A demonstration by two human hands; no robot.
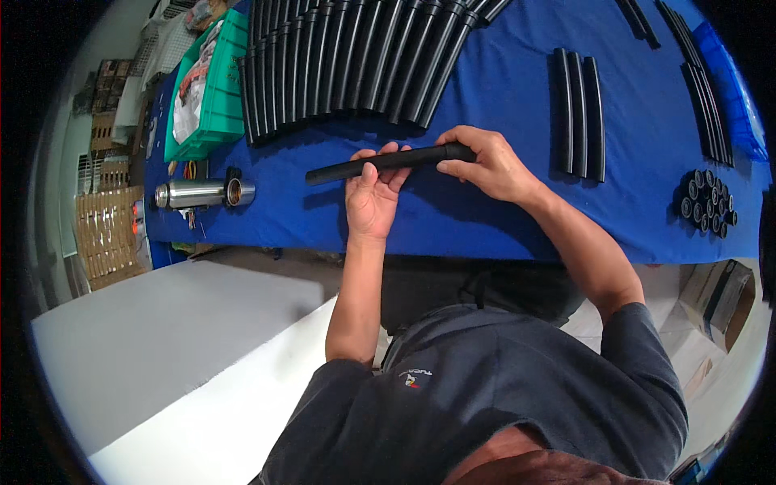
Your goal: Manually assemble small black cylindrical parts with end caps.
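Note:
Over the near part of the blue-covered table I hold one black tube (419,157) nearly level, its far right end slightly raised. My left hand (374,192) supports it from below, thumb laid across the near side and fingers behind. At the thicker, collared right end, my right hand (489,164) grips with thumb and fingers. The tube's left end sticks out past my left hand. Just beyond, many similar black tubes (356,61) lie side by side, several with collars at their far ends. Three plain black tubes (577,117) lie to the right.
A cluster of small round black caps (706,204) sits at the right, near more thin black tubes (707,113) and a blue bin (734,89). On the left stand a green crate (220,105) with bags inside and a steel flask (196,194) lying down. Blue cloth (501,81) covers the table.

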